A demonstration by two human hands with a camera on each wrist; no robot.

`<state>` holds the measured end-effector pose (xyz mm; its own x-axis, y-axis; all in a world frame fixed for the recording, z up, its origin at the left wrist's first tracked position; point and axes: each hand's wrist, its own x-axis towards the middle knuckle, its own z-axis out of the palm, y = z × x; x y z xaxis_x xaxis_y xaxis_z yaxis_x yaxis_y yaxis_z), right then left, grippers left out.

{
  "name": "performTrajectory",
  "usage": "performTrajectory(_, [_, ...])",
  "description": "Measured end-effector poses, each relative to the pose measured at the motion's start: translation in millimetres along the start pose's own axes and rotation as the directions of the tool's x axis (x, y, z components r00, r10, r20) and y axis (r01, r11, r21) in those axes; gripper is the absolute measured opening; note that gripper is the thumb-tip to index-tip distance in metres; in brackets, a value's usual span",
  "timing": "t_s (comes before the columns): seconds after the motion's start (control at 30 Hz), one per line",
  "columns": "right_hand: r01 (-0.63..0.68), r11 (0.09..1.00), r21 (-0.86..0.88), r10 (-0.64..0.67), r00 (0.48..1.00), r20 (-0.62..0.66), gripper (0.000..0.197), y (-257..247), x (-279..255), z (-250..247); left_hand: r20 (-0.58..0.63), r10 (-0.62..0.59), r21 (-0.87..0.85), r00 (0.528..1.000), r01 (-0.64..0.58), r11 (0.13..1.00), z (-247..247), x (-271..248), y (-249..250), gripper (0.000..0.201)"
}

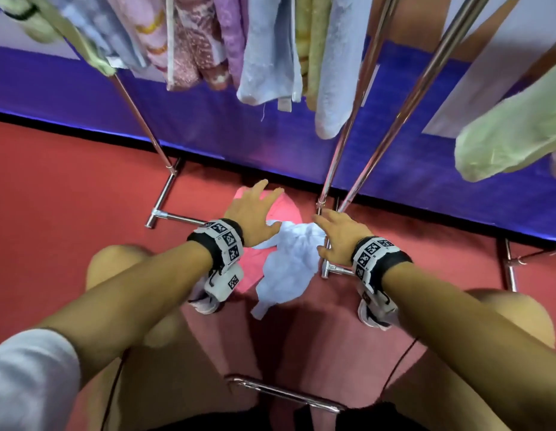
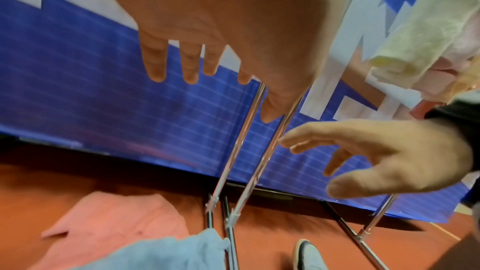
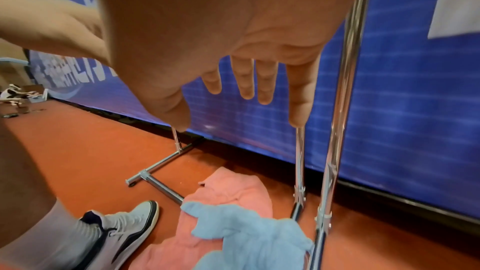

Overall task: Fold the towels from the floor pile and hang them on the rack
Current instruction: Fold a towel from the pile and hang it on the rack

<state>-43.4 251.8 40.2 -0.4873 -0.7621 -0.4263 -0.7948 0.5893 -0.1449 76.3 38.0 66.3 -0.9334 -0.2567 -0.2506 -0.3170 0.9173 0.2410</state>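
Observation:
A crumpled light blue towel (image 1: pixel 286 262) lies on a pink towel (image 1: pixel 255 269) on the red floor between my feet. My left hand (image 1: pixel 255 213) hovers above the pink towel with its fingers spread and holds nothing. Beside the blue towel's right edge my right hand (image 1: pixel 338 234) is open too, close to the rack's chrome leg (image 1: pixel 326 269). The left wrist view shows the pink towel (image 2: pixel 116 225) and the blue towel (image 2: pixel 155 254) below my straight fingers (image 2: pixel 155 63). In the right wrist view both towels, blue (image 3: pixel 246 233) over pink (image 3: pixel 233 188), lie under my empty palm (image 3: pixel 233 28).
Several towels (image 1: pixel 264 51) hang from the rack at the top, and a green one (image 1: pixel 512 135) hangs at the right. Slanted chrome poles (image 1: pixel 394 119) and floor bars (image 1: pixel 164 197) surround the pile. A blue banner wall (image 1: pixel 208 119) stands behind. My white shoes (image 3: pixel 124 229) flank the towels.

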Motion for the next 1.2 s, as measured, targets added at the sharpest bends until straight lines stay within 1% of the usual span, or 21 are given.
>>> performTrajectory(0.1, [-0.020,0.999,0.048,0.018,0.999,0.036,0.082,4,19,28,0.038,-0.023,-0.143,0.999,0.028,0.989,26,12,-3,0.081])
performTrajectory(0.23, [-0.067,0.987,0.145,0.054,0.994,0.094,0.081,11,43,65,0.075,-0.096,-0.271,0.993,0.113,0.956,49,23,-10,0.077])
performTrajectory(0.33, [-0.115,0.973,0.203,0.087,0.986,0.140,0.079,17,60,90,0.046,-0.167,-0.378,0.985,0.171,0.910,61,27,-18,0.075])
performTrajectory(0.4, [-0.147,0.962,0.228,0.113,0.981,0.158,0.074,20,68,102,-0.005,-0.198,-0.430,0.980,0.177,0.885,62,30,-20,0.067])
performTrajectory(0.5, [-0.194,0.944,0.267,0.135,0.966,0.221,0.071,24,80,127,-0.027,-0.238,-0.461,0.971,0.199,0.865,68,37,-20,0.059])
performTrajectory(0.57, [-0.216,0.938,0.272,0.143,0.954,0.264,0.070,23,87,148,0.007,-0.256,-0.462,0.967,0.230,0.857,74,41,-20,0.058])
performTrajectory(0.67, [-0.218,0.928,0.302,0.138,0.954,0.265,0.063,17,95,175,0.035,-0.235,-0.448,0.971,0.226,0.865,86,47,-17,0.057])
performTrajectory(0.7, [-0.207,0.924,0.322,0.124,0.958,0.260,0.061,14,98,185,0.046,-0.227,-0.439,0.973,0.224,0.870,89,49,-16,0.058])
performTrajectory(0.8, [-0.201,0.904,0.379,0.086,0.950,0.300,0.057,7,109,210,0.089,-0.242,-0.408,0.966,0.257,0.876,100,53,-13,0.057])
performTrajectory(0.87, [-0.169,0.902,0.397,0.038,0.947,0.318,0.056,5,118,224,0.119,-0.260,-0.376,0.958,0.286,0.881,107,55,-15,0.056])
performTrajectory(0.9, [-0.130,0.908,0.398,-0.007,0.946,0.324,0.052,6,120,232,0.134,-0.272,-0.351,0.953,0.302,0.886,110,55,-16,0.057])
performTrajectory(1.0, [0.012,0.949,0.316,-0.119,0.940,0.321,0.033,7,120,257,0.206,-0.306,-0.255,0.930,0.352,0.900,122,54,-17,0.060])
performTrajectory(1.03, [0.064,0.961,0.269,-0.153,0.934,0.322,0.032,7,119,267,0.229,-0.307,-0.230,0.924,0.358,0.905,126,53,-16,0.062])
performTrajectory(1.13, [0.172,0.977,0.128,-0.210,0.887,0.412,0.043,4,111,297,0.283,-0.317,-0.186,0.905,0.376,0.908,136,48,-15,0.067])
performTrajectory(1.2, [0.202,0.975,0.098,-0.224,0.872,0.434,0.054,-1,105,310,0.300,-0.322,-0.183,0.898,0.385,0.905,141,45,-15,0.071])
